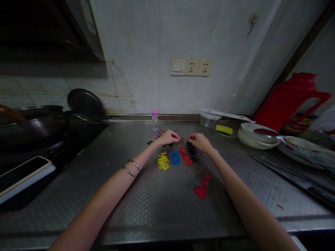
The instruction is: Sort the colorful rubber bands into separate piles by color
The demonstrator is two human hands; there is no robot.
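- Small bits are laid out by color on the gray metal table, and the blue pile is used here to tell places.
- The yellow pile is set just left of the blue pile, and the red pile is set just right of it.
- The black pile is seen farther right of the blue pile, past the red one.
- A mixed pile of many colors is spread behind the blue pile and to its left, partly hidden by the left hand.
- The left hand is held behind the blue pile, its fingers bent and brought near the thumb; whether a bit is pinched there cannot be told.
- The right hand is held behind the blue pile and to its right, by the black bits, its finger and thumb almost closed; whether anything is gripped cannot be told.
- A small clear bottle with a pink top is stood far behind the blue pile, to the left.
- A jagged red patch is seen in front of the blue pile, to the right.
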